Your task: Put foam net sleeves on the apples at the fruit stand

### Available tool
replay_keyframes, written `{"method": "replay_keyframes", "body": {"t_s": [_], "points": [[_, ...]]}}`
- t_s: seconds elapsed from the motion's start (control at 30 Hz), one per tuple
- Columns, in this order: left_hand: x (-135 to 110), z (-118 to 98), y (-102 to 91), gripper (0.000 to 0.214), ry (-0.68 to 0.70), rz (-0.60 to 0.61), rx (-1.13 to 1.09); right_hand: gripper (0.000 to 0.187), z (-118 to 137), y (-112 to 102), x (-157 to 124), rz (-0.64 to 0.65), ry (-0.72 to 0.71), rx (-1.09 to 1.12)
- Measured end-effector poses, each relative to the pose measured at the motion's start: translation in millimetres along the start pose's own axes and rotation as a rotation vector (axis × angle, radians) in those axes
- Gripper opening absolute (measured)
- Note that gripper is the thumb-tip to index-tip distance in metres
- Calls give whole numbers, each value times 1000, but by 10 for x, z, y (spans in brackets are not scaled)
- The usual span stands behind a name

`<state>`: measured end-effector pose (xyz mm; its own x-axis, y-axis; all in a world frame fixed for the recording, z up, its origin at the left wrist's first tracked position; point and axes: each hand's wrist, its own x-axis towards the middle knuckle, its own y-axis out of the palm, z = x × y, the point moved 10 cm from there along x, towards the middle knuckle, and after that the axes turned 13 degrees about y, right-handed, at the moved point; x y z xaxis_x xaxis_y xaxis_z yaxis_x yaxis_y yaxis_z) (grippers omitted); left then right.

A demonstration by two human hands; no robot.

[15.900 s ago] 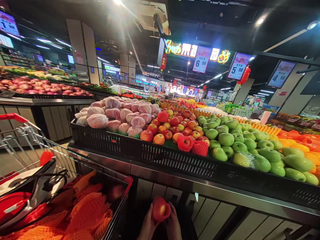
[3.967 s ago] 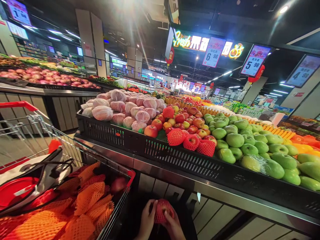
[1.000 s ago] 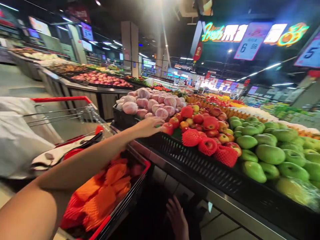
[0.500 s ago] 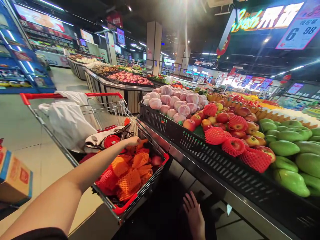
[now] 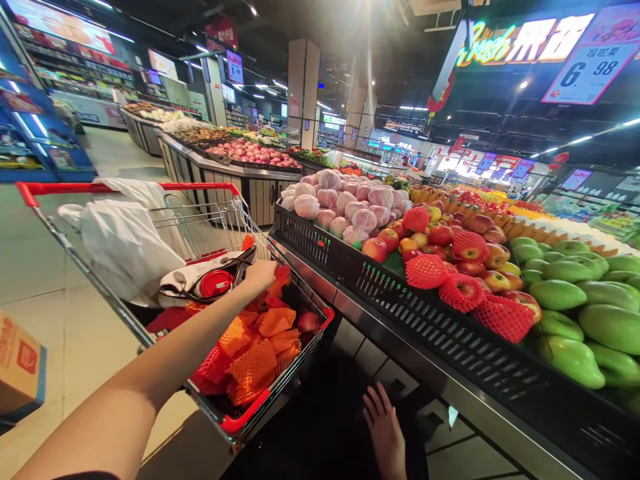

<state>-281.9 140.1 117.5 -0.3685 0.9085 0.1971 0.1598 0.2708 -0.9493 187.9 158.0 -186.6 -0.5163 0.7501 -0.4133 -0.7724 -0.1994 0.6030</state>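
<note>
My left hand (image 5: 261,275) reaches over the far end of the shopping cart (image 5: 326,321), its fingers curled closed. A red-orange foam net sleeve (image 5: 280,281) shows right at the fingers and appears to be in their grip; the fingertips are hidden. Below it, several orange foam net sleeves (image 5: 255,363) are heaped in the cart, with red ones at the left of the heap. A dark red round fruit (image 5: 308,323) lies at the cart's right side. Low in front of my dark clothing, my right hand (image 5: 385,430) is open and holds nothing, fingers stretched out.
A black slatted crate (image 5: 345,260) on the stand holds wrapped pink fruit (image 5: 327,199), red apples (image 5: 440,235), some in red nets, and green mangoes (image 5: 557,295). A white bag (image 5: 113,247) and a black-and-white bag (image 5: 175,283) are in the cart. A cardboard box (image 5: 20,367) stands at left.
The cart and stand sit slightly further left in view. My left hand has shifted a little left and up, and more of the red-orange net shows beside it. My right hand is nearly unchanged.
</note>
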Motion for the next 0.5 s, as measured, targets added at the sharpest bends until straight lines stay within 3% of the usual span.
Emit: {"method": "replay_keyframes", "body": {"t_s": [0.07,0.13,0.23,0.3,0.37,0.43,0.5], "points": [[-52,-172,-251,26,63,-93,29,65,4,2,-2,-3,3,-5],[-161,-486,-381,30,173,-170,10,65,23,23,-10,-1,7,-9],[-507,-1280,-253,23,530,-233,-186,67,24,173,-41,81,50,-27],[-884,-1892,97,24,817,-137,-349,72,-59,337,-82,192,131,-34],[-1322,-2440,597,24,1069,40,-365,75,-187,440,-130,270,211,-17],[-1698,-2828,1069,19,1251,136,-246,70,-304,419,-152,271,239,5],[-1943,-3077,1460,8,1380,193,-100,64,-342,285,-142,207,181,12]]}}
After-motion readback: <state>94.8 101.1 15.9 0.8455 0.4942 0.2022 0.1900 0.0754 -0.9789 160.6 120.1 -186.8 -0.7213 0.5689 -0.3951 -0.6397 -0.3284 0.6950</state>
